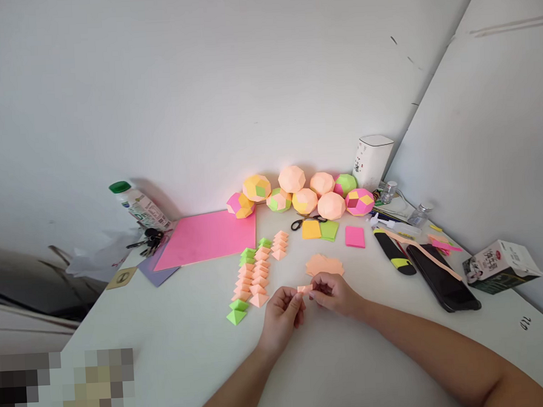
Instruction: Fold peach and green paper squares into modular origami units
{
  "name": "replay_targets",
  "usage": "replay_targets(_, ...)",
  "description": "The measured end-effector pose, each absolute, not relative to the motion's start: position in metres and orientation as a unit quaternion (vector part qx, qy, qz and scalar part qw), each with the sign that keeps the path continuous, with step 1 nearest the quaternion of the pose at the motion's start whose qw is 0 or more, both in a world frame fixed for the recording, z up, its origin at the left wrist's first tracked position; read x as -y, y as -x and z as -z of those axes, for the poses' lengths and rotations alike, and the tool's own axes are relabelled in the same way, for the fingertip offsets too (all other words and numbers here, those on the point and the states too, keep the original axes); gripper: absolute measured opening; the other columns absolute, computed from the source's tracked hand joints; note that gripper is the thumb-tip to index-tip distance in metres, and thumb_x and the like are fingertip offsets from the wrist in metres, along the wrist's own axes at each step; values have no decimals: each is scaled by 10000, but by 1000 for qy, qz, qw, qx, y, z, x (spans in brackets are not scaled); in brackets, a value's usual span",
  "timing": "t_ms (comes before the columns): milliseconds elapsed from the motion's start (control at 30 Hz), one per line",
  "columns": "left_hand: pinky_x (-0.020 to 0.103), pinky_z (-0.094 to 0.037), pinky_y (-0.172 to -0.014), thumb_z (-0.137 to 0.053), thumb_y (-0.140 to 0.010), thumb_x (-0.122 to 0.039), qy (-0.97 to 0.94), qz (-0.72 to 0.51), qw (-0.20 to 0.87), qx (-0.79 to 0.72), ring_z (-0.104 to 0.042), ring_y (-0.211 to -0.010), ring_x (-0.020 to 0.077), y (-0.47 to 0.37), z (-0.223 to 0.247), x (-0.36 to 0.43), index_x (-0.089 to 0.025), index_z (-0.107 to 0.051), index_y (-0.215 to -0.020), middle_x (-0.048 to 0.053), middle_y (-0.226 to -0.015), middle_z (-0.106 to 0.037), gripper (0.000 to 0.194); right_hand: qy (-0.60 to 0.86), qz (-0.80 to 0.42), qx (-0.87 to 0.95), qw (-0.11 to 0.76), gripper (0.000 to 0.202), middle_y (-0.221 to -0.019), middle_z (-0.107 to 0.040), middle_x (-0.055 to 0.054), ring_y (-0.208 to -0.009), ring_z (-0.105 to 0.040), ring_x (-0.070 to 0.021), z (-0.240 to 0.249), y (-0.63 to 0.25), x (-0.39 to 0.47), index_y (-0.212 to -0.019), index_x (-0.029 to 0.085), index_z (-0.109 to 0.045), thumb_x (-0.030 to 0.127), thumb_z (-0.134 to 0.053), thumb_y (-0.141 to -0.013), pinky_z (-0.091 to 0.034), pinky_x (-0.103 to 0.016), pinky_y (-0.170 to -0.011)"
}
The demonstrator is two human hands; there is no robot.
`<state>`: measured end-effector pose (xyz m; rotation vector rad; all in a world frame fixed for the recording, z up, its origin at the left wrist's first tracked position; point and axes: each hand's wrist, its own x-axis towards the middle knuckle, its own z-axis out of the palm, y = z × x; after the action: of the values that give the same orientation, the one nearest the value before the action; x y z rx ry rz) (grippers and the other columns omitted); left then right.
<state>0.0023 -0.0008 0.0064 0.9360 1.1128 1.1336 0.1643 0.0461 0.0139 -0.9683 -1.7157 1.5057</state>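
A small peach paper piece (305, 289) is pinched between my two hands near the middle of the table. My left hand (284, 315) grips its left end, thumb against fingers. On its right end, my right hand (334, 292) closes thumb and fingertips. Just behind my right hand lies a pile of flat peach papers (324, 264). To the left of my hands stand rows of folded peach pieces (258, 280), with folded green pieces (236, 316) at the front and back ends.
Several paper balls (292, 179) line the wall, behind scissors (296, 224) and sticky notes (354, 237). A pink sheet (204, 236) and bottle (144, 207) are left. A cutter (393, 253), phone (442, 279) and carton (500, 265) lie right.
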Motion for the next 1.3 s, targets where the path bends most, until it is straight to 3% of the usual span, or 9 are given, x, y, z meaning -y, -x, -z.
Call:
replay_targets(367, 197, -350, -414, -557, -790, -471, -413, -493, 594, -483, -483, -438, 77, -5, -9, 3, -175, -472, -747, -29, -613, -569, 310, 360, -541, 695, 308, 190, -586, -527, 28, -497, -482, -104, -18, -165, -45, -741, 173, -498, 325, -510, -854, -400, -239, -519)
replay_targets(700, 195, -329, -431, -556, -784, -495, -399, -491, 616, -469, -443, -433, 70, -3, -12, 3, -176, -494, -770, -24, -597, -567, 326, 366, -463, 741, 321, 127, -589, -533, 21, -507, -499, -110, -12, -163, -40, -731, 182, -524, 219, -486, -846, -412, -234, -515)
replay_targets(867, 187, -317, -447, -580, -786, -440, -391, -505, 610, -469, -427, -434, 59, -2, -10, 2, -182, -514, -801, -50, -578, -532, 267, 335, -449, 744, 364, 37, -736, -558, -15, -555, -535, -115, -5, -163, -42, -814, 196, -513, 213, -493, -840, -438, -241, -520)
replay_targets(967, 184, -286, -440, -577, -791, -434, -397, -510, 596, -477, -381, -410, 52, -2, -8, 1, -180, -533, -831, -70, -521, -470, 261, 288, -421, 770, 384, 71, -817, -548, -44, -586, -528, -119, -2, -163, -44, -776, 200, -510, 216, -492, -843, -448, -251, -529)
replay_targets(1133, 189, -238, -429, -529, -814, -465, -418, -493, 578, -498, -344, -417, 58, -2, -7, 1, -167, -570, -903, -68, -504, -422, 313, 250, -374, 798, 401, 145, -775, -565, -69, -652, -549, -153, -2, -162, -45, -764, 199, -566, 238, -474, -870, -463, -279, -567)
replay_targets(1300, 199, -271, -460, -504, -833, -451, -427, -471, 597, -489, -366, -470, 80, -2, -11, 4, -172, -570, -1032, -62, -511, -421, 350, 244, -357, 808, 400, 173, -725, -607, -65, -635, -579, -160, -1, -161, -45, -769, 202, -613, 288, -503, -872, -483, -290, -578)
